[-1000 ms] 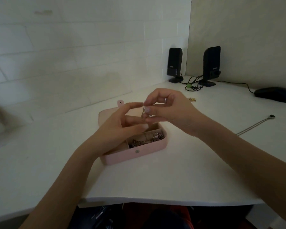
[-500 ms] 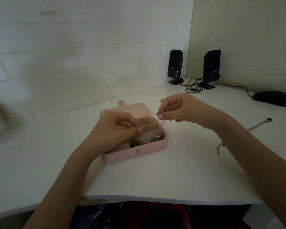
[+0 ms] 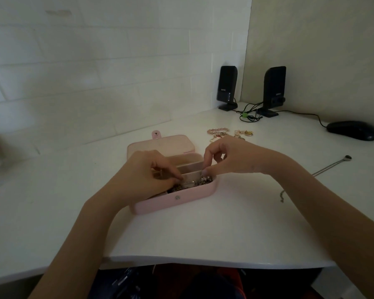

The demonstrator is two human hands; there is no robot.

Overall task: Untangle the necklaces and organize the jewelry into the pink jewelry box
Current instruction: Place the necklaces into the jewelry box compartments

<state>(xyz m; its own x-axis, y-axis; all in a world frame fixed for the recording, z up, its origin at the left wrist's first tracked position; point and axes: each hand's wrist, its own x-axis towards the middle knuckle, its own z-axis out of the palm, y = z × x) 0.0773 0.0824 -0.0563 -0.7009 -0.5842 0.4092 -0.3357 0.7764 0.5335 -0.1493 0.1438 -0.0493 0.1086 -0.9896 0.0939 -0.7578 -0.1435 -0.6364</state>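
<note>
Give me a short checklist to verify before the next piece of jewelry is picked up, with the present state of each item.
1. Pink jewelry box lid open: ok.
2. Left hand free: cannot tell; its fingertips are down in the front compartment.
3. Right hand free: cannot tell; it seems to pinch something small over the box.
4. More jewelry waiting: ok; bracelets lie behind the box, a silver necklace to the right.
5. Small chain safe from the right forearm: not ok, it lies right beside it.
</note>
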